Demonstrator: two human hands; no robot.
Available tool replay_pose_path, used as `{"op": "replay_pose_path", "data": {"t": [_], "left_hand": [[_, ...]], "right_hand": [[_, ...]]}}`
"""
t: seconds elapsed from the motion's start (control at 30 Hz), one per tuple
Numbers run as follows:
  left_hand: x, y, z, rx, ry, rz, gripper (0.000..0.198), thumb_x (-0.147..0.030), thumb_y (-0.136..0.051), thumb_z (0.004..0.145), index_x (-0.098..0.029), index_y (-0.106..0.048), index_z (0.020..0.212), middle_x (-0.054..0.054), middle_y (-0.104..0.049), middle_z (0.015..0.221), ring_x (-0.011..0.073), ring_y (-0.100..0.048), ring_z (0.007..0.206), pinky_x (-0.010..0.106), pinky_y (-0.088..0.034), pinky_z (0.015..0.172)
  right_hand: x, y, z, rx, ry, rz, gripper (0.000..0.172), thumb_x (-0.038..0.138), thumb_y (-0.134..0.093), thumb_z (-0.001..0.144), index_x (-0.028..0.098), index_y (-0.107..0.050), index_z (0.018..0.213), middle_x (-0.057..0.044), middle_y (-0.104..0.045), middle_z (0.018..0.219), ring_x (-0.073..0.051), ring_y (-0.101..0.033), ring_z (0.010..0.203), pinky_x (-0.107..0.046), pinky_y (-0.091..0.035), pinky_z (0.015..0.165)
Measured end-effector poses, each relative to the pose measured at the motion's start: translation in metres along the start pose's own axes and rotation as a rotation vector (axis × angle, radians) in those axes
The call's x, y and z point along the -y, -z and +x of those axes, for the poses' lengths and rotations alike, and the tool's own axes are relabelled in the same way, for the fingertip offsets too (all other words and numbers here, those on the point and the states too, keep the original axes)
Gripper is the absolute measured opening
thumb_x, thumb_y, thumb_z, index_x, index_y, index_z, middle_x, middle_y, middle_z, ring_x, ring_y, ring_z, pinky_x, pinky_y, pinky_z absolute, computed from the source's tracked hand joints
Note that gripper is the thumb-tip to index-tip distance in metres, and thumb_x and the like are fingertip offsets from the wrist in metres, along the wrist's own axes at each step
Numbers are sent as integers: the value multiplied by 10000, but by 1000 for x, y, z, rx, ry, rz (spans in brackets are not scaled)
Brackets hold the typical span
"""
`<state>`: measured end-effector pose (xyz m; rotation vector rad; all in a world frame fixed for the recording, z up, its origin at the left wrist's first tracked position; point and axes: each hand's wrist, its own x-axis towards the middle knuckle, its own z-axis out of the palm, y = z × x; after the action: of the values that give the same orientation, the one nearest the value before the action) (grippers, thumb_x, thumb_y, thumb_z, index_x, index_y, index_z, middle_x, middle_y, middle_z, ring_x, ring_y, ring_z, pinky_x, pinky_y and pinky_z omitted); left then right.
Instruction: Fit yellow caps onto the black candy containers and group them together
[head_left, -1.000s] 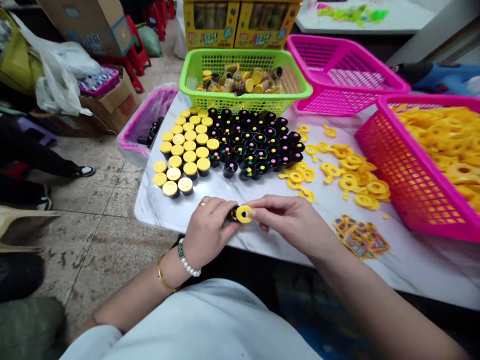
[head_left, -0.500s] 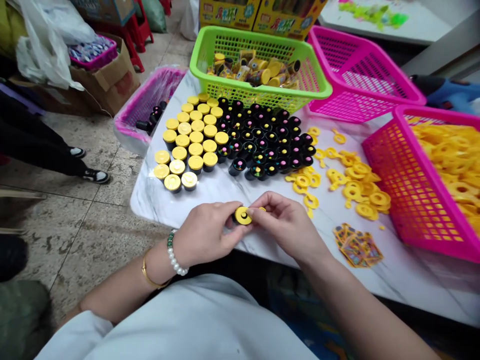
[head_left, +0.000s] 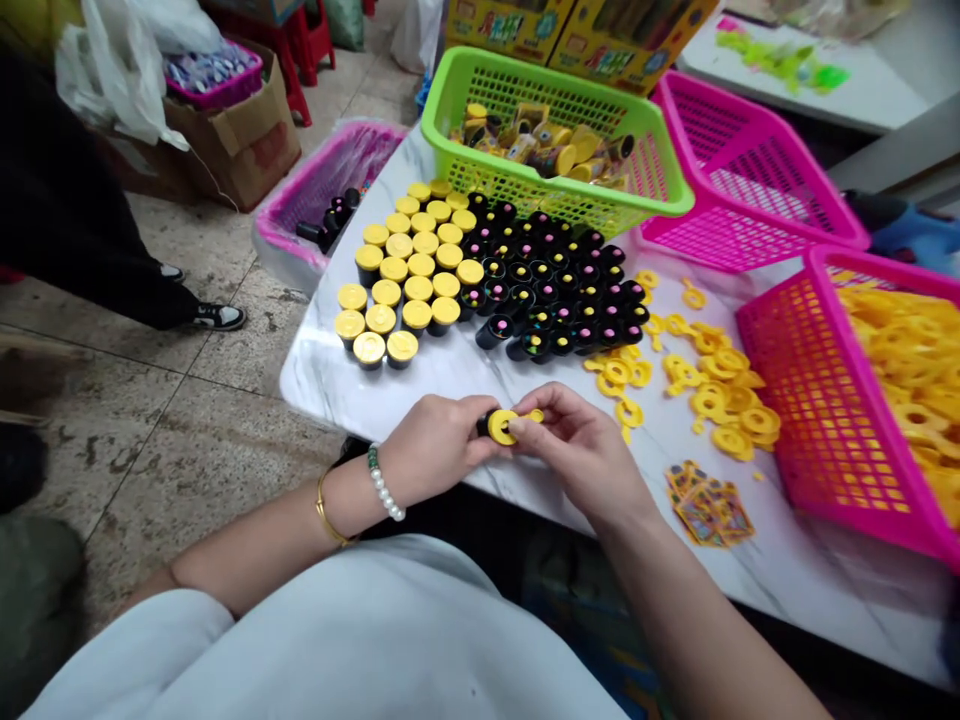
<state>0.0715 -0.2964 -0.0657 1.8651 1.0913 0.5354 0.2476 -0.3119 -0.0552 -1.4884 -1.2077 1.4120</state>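
At the table's front edge, my left hand (head_left: 431,445) is closed around a small black cup (head_left: 483,424). A yellow ring-shaped lid (head_left: 497,428) with a hole in its middle sits at the cup's end, facing my right side. My right hand (head_left: 581,445) pinches that lid between thumb and fingers, and its small yellow tab (head_left: 535,416) shows above the thumb. Beyond my hands stand rows of black cups (head_left: 555,290) with pink or yellow dots inside. Left of them are cups with yellow lids (head_left: 401,345) on. Loose yellow ring lids (head_left: 712,395) lie to the right.
A green basket (head_left: 555,190) of wrapped cups stands at the back. Two pink baskets (head_left: 750,240) are on the right, the nearer heaped with yellow lids (head_left: 900,370). Printed cards (head_left: 709,505) lie near my right forearm. A person's shoe (head_left: 219,316) shows on the floor at left.
The whole view has shifted, so the table items appear further right. Between my hands the cup and lid have tilted toward the right hand; both hands keep their hold.
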Motion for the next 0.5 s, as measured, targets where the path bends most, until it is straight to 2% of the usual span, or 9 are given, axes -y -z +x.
{"op": "replay_pose_path", "data": {"t": [0.3,0.43,0.5], "left_hand": [[0,2,-2,-12,-8,-30,70,-192,-725,799,-168,-674,840,-32,-637,626,119,-596,590,217,-414,571],[-4,10,1,164,134,-370,168,-319,-631,866,-159,-666,901,-21,-638,602,121,-623,505,194,-439,454],[-4,12,4,189,217,-498,244,-377,-541,914,-157,-644,901,-13,-631,591,125,-621,462,190,-444,400]], "right_hand": [[7,-9,-4,-35,-41,-15,382,485,-822,657,201,-578,737,5,-672,656,-130,-642,570,-253,-559,562],[9,-9,-5,-25,-105,9,406,466,-841,641,195,-561,755,21,-663,631,-113,-633,531,-222,-529,528],[7,-7,-4,16,-156,36,415,482,-821,668,189,-552,784,31,-647,604,-111,-630,505,-214,-514,508]]}}
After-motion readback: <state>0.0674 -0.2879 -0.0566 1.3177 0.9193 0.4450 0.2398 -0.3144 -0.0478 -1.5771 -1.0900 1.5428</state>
